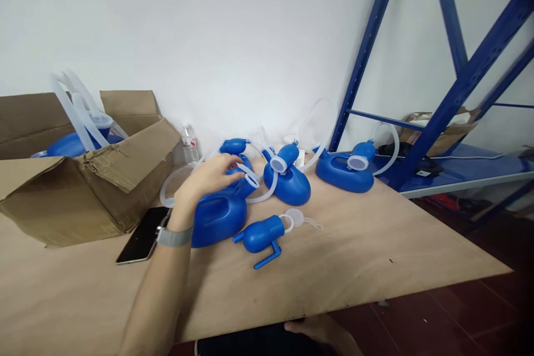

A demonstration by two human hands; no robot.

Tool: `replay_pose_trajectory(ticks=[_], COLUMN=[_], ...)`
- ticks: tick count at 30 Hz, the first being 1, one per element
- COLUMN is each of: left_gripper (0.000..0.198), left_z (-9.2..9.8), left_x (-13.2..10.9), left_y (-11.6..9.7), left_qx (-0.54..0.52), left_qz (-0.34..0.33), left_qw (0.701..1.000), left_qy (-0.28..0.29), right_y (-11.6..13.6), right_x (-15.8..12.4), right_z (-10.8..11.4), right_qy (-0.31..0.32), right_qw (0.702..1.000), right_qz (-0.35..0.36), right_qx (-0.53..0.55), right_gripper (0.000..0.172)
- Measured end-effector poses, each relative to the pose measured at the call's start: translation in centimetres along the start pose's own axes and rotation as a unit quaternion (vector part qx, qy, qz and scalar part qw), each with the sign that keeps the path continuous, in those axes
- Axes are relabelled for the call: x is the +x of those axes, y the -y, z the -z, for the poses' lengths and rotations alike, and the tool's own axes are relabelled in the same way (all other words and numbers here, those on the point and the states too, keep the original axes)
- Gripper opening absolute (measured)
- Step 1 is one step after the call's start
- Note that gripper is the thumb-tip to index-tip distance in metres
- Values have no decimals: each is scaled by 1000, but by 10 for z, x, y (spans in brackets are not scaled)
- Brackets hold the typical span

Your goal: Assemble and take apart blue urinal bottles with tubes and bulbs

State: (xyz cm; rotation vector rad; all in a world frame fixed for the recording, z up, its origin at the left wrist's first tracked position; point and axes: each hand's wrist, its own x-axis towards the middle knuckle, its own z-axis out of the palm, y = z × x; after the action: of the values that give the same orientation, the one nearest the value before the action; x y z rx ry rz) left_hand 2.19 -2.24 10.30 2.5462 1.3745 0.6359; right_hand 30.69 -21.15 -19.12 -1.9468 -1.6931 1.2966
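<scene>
Nearest is one arm [152, 295]; its left hand [214, 172] is over one blue bottle [221, 216], fingers close together by a pale tube [245, 170]; I can't tell if they grip it. Below the front edge of the table [354, 267] is the right hand [308, 327]; I can't tell what it holds. Three more blue bottles [297, 188] sit nearer the back edge. One loose blue top [265, 235] lies before them. One cardboard box [70, 200] has blue plastic [69, 146] and clear tubes [72, 112] inside.
</scene>
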Motion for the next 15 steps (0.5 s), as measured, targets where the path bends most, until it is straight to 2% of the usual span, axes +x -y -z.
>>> replay_pose_trajectory(ticks=[2, 4, 7, 9, 12, 15], left_gripper=[48, 55, 67, 69, 62, 59], left_z=[-20, -34, -41, -43, -47, -52], left_x=[17, 25, 27, 24, 21, 20], left_y=[20, 33, 43, 48, 54, 59], left_qx=[12, -3, -33, -39, -45, -61], left_qz=[-10, -17, 9, 42, 61, 54], left_qw=[997, 994, 990, 985, 978, 975], left_qy=[73, 111, 137, 160, 194, 207], right_y=[-7, -13, -12, -1, 24, 48], right_x=[7, 12, 10, 0, -25, -53], right_z=[-2, -3, 0, 6, 24, 52], right_qy=[43, 81, 108, 106, 79, 50], right_qw=[999, 997, 994, 994, 996, 996], right_qz=[1, 4, 7, 14, 29, 47], right_qx=[-1, 7, 23, 15, -38, -63], right_gripper=[55, 64, 76, 81, 74, 49])
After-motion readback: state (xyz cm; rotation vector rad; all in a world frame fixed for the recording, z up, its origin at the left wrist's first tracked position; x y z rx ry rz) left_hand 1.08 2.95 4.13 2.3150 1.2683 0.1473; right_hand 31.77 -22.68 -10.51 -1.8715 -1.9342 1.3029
